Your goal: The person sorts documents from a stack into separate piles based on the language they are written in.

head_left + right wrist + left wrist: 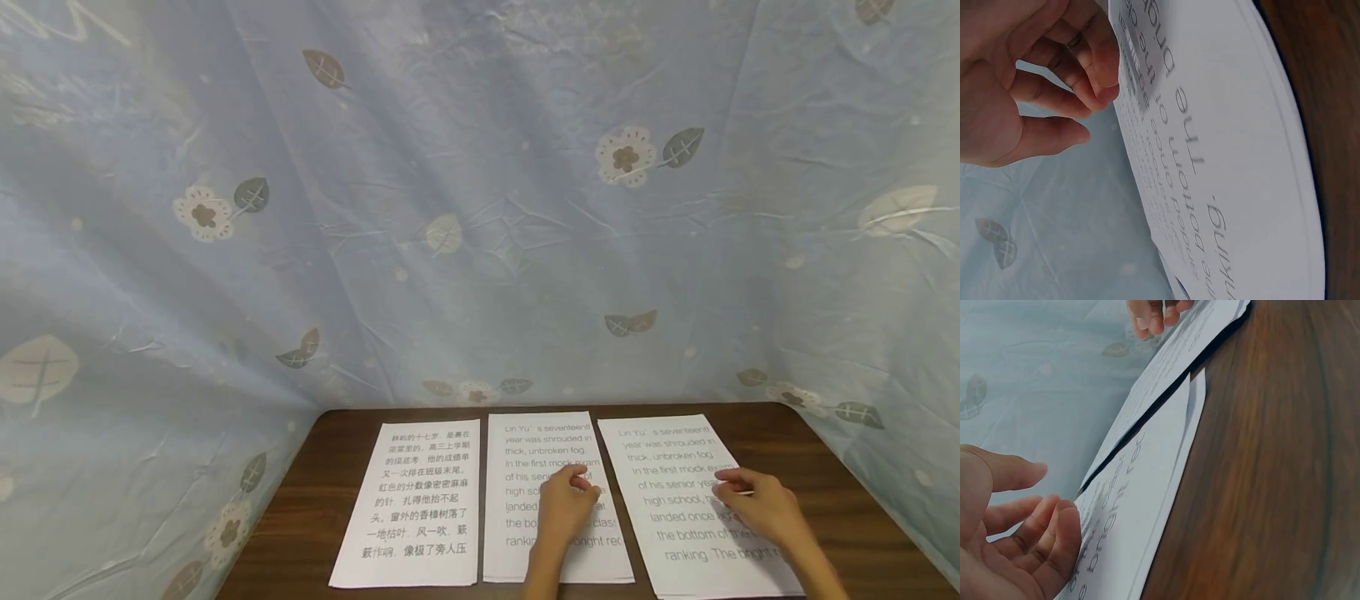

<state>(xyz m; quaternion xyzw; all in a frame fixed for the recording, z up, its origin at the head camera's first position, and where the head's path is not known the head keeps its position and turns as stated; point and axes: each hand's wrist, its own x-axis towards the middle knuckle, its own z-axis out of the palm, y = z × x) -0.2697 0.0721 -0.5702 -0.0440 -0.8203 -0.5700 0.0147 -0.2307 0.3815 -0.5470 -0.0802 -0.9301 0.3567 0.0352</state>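
Three stacks of white printed paper lie side by side. My left hand (pixel 567 502) is over the middle stack (pixel 517 554), which carries large English text. Its fingers are loosely curled with a gap to the thumb, and nothing is between them in the left wrist view. Over the right stack (pixel 675 521), with the same English text, is my right hand (pixel 761 506). In the right wrist view its fingers (pixel 1100 59) bend loosely and the thumb stands apart, holding nothing. Whether either hand touches the paper I cannot tell. The left stack (pixel 420 500) bears Chinese text, away from both hands.
All the paper lies on a dark brown wooden table (pixel 300 508) with rounded far corners. Behind and beside it hangs a pale blue curtain (pixel 480 333) printed with leaves and flowers, close to the table's far edge. Narrow strips of wood separate the stacks.
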